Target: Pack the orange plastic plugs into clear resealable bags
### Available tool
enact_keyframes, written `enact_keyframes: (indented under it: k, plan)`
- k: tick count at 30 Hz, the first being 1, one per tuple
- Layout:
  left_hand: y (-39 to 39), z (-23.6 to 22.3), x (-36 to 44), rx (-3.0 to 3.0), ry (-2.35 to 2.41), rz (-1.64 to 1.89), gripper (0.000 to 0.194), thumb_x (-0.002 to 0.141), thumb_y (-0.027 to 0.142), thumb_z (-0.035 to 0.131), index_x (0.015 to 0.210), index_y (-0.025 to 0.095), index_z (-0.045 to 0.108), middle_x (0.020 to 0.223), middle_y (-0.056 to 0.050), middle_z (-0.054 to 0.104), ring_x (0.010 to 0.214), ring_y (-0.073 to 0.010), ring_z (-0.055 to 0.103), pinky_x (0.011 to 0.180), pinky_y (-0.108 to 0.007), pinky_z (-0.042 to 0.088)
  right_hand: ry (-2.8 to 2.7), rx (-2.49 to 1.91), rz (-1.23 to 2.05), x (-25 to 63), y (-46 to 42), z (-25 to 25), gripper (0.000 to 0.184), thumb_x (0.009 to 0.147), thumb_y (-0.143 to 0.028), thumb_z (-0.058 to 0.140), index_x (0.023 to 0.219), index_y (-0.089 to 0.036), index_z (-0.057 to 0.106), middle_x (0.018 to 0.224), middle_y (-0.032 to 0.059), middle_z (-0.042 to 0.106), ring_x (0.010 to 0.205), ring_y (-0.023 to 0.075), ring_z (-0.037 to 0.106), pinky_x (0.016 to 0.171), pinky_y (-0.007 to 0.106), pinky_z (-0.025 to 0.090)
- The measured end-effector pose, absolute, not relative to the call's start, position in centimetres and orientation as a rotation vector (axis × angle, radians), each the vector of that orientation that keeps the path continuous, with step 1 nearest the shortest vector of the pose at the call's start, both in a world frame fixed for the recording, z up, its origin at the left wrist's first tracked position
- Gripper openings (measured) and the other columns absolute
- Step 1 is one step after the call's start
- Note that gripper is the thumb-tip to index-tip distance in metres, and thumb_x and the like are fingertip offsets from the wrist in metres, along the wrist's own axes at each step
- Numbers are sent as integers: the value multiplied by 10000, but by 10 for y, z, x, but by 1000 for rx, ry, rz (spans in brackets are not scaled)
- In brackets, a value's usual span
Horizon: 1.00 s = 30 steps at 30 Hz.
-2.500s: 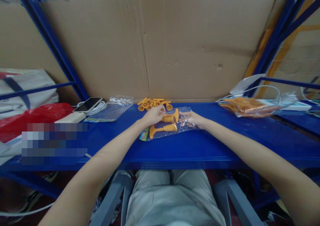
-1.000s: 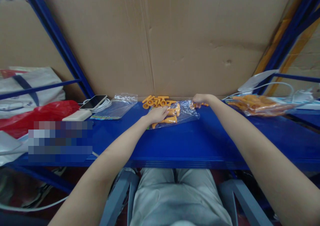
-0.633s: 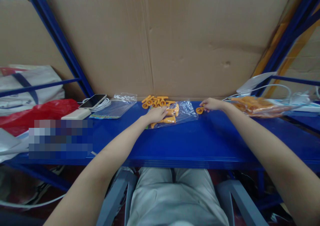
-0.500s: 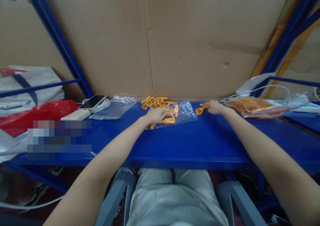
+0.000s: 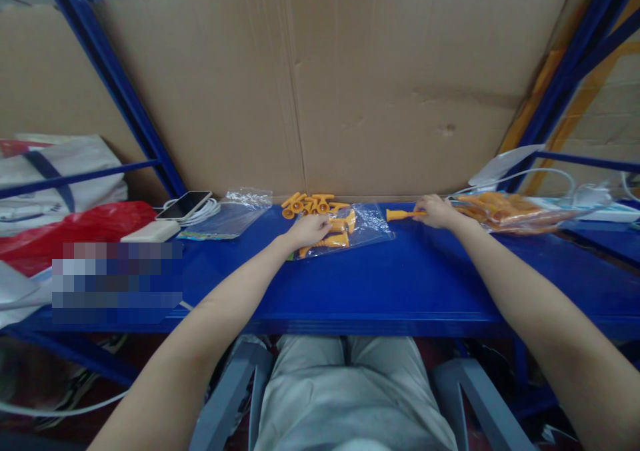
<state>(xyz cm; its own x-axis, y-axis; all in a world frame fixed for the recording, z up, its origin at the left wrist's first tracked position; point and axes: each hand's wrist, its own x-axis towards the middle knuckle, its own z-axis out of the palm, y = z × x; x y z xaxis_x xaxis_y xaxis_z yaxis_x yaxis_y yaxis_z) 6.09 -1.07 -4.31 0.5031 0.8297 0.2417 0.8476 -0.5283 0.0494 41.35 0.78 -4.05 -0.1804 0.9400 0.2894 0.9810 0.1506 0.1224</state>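
Counting bags: we see three, one middle bag (image 5: 370,228), one flat bag (image 5: 230,218), one full bag (image 5: 510,212).
Right hand (image 5: 436,211): we pinch one orange horn (image 5: 399,215) by its thin end, right of the middle bag.
Left hand (image 5: 311,230): on the middle bag; we can't tell how open.
Horn pile (image 5: 323,206): too jumbled to count.

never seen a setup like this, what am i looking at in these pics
There is no robot here, just a person's two bare hands. Every picture comes from one camera on their head, looking forward and down. The right hand holds an orange flared piece by its thin end. The left hand rests on a clear plastic bag with similar pieces inside. On the blue surface, loose orange pieces lie behind that bag, a phone lies to the left, and a filled bag to the right.
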Motion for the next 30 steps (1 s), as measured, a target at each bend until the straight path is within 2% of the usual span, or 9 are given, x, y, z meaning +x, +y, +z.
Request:
enact_keyframes:
  k: [6,14,23,30]
  plan:
    - [-10,-40,57,-2711,-1505,-453,295,906,308,392,799,169,630,735,-47,681,681,-170,606,642,-260,428,-2176,-1744,-404,416,-4,-19,259,824,-325,545,1011,-250,708,1165,96,624,1127,321,470,883,480,397]
    - [-13,-36,56,-2710,-1602,-450,328,910,344,394,749,171,622,758,-54,697,690,-173,616,627,-258,433,-2313,-1544,-367,393,-13,-16,208,802,-342,575,935,-279,722,1140,58,660,1102,306,481,877,468,343]
    - [-7,-36,51,-2397,-1757,-447,326,863,312,396,741,168,661,806,-94,705,826,-227,648,683,-287,460,-2435,-1347,-341,351,-29,-20,243,828,-330,550,981,-249,719,995,75,724,997,270,530,833,387,328]
    - [-1,-37,45,-2339,-1871,-444,267,800,264,435,667,172,647,746,-108,698,777,-234,656,644,-289,472,-2446,-1158,-263,334,-29,-33,287,854,-355,559,1025,-196,726,949,99,732,905,235,578,799,331,337]
